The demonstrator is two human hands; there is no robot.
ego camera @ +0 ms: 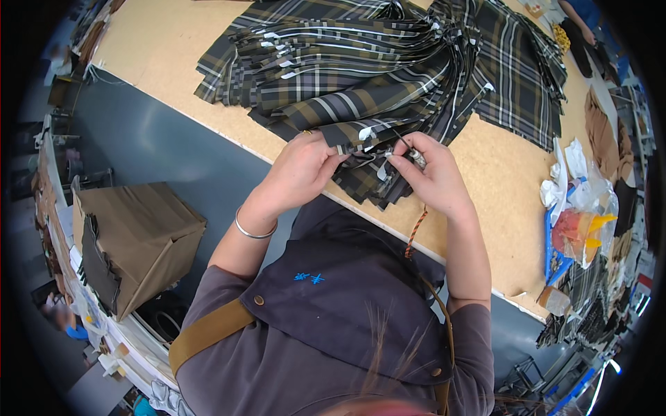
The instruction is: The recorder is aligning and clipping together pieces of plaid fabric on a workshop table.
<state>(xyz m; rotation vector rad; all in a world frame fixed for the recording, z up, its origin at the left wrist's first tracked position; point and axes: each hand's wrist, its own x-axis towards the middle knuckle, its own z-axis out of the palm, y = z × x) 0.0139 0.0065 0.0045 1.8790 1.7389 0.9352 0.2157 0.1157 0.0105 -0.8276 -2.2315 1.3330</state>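
Observation:
My left hand (304, 161) pinches the edge of a dark plaid fabric piece (343, 138) at the table's near edge. In my right hand (429, 166) is a small slim tool (415, 155) with a thin dark tip and a pale wrapped handle; its exact kind is hard to tell. My right thumb and forefinger meet at a small white tag (388, 154) on the fabric. Another white tag (366, 133) shows between my hands. Beyond them lies a large gathered stack of plaid pieces (333, 67), several bearing white tags.
An orange-and-black cord (414, 234) hangs below my right hand to my apron (343, 291). On the wooden tabletop (499, 223), a blue tray (556, 265) with plastic-wrapped items stands right. A brown fabric-covered box (145, 229) is left. Another person's arm (583, 26) shows at upper right.

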